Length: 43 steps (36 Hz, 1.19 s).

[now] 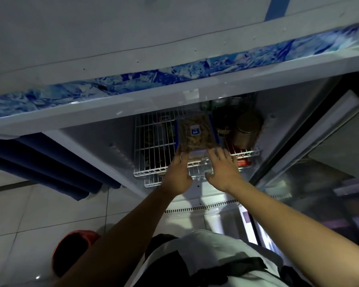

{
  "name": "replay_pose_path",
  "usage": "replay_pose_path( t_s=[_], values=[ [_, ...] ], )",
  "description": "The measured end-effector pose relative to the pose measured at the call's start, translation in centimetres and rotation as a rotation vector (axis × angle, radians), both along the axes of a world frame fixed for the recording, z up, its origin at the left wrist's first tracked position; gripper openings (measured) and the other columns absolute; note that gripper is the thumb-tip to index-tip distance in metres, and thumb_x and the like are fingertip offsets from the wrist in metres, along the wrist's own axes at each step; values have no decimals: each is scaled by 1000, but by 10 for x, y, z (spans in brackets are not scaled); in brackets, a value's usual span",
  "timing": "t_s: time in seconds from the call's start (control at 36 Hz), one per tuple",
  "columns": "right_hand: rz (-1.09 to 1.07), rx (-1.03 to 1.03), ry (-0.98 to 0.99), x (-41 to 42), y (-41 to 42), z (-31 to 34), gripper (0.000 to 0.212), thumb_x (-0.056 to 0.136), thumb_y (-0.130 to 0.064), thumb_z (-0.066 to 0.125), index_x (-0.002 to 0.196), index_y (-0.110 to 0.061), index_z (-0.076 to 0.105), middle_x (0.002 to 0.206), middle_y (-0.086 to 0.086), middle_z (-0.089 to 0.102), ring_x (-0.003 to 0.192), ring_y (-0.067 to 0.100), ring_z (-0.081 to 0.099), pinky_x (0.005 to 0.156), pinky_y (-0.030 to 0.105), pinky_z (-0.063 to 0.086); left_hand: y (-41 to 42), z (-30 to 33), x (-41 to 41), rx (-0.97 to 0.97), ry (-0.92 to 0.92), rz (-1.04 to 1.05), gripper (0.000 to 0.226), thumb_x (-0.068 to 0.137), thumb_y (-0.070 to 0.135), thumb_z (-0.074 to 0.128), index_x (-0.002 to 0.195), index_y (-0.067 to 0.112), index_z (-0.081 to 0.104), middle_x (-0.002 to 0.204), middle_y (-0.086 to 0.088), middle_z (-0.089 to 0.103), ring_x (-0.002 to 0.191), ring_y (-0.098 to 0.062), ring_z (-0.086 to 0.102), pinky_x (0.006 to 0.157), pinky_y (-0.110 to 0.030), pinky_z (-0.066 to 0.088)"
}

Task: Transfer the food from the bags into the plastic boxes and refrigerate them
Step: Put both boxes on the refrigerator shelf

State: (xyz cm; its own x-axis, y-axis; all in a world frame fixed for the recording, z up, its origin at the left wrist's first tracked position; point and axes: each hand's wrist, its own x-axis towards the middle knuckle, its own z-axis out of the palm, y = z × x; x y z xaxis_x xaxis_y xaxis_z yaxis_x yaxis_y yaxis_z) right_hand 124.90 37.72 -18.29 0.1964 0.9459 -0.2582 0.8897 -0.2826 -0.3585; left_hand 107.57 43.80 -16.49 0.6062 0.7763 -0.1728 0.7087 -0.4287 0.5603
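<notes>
A clear plastic box [197, 132] filled with brown food, with blue clips and a blue label on its lid, lies on the white wire shelf [149, 141] inside the open fridge. A second clear box [199, 165] sits just in front of it, at the shelf's front edge. My left hand [177, 176] lies against the left side of these boxes, fingers stretched forward. My right hand [224, 168] is on their right side with its fingers spread and straight. Both thumbs are at the near end of the front box.
Dark round metal pots [247, 127] stand on the shelf right of the boxes, with a red item [244, 161] below them. The glass fridge door [319, 162] stands open at the right. A red bucket [71, 251] sits on the tiled floor at the lower left.
</notes>
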Motion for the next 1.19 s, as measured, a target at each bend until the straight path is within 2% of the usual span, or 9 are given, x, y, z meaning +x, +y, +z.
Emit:
replay_pose_path(
  t_s=[0.06,0.17,0.25,0.33,0.61,0.75,0.89,1.03,1.19],
  values=[
    [1,-31,-27,3,5,-1,86,89,-46,61,157,-26,12,165,3,11,152,33,2,120,54,6,4,-4,1,-20,24,-14,108,77,-4,63,161,23,0,168,-8,-4,130,-40,49,84,-45,56],
    [20,-88,-71,3,5,-5,87,91,-48,59,158,-28,7,167,-1,5,153,33,-5,120,58,-1,2,-14,3,-23,57,-5,113,78,1,68,160,29,-3,168,-2,-11,141,-36,38,84,-46,57],
    [20,-109,-104,2,7,-6,87,92,-49,56,159,-29,4,167,-1,1,153,33,-8,120,59,-4,3,-17,5,0,87,19,109,79,10,71,160,28,1,168,-5,-5,149,-37,20,104,-50,47],
    [23,-129,-129,2,9,-4,87,93,-49,55,158,-30,2,167,-1,1,153,34,-8,119,60,-4,6,-16,6,62,168,36,102,83,20,71,161,26,6,167,-8,2,148,-38,17,113,-53,34],
    [-15,-112,-189,-8,-2,-5,90,93,-50,54,159,-28,-3,168,0,-2,152,34,-11,119,63,-3,-2,-12,12,-26,142,85,100,80,17,75,160,24,16,166,-9,6,149,-34,14,116,-49,32],
    [-18,-160,-186,-10,-2,0,93,94,-54,52,158,-28,-9,168,0,-8,152,35,-16,117,64,-6,5,-14,8,-6,237,20,106,81,35,78,160,26,8,167,-9,0,150,-38,8,119,-54,25],
    [-13,-152,-172,-10,-11,4,95,92,-58,50,158,-30,-14,168,-3,-14,151,30,-21,117,64,-7,3,-7,-5,30,295,-5,103,85,50,71,159,35,2,168,-4,-2,152,-40,-1,122,-56,13],
    [15,-69,-129,-22,-43,10,93,91,-66,45,158,-34,-11,166,-6,-22,151,21,-24,118,61,-7,-26,1,-42,0,189,111,98,86,44,67,158,42,1,169,-3,-7,154,-34,-8,123,-52,5],
    [138,-15,-56,-73,-78,16,82,93,-73,35,157,-43,-5,163,-8,-26,150,17,-27,117,61,-7,-85,-7,-127,-3,97,306,90,89,56,62,158,40,7,169,-3,-5,153,-35,-5,121,-53,6]
  ],
)
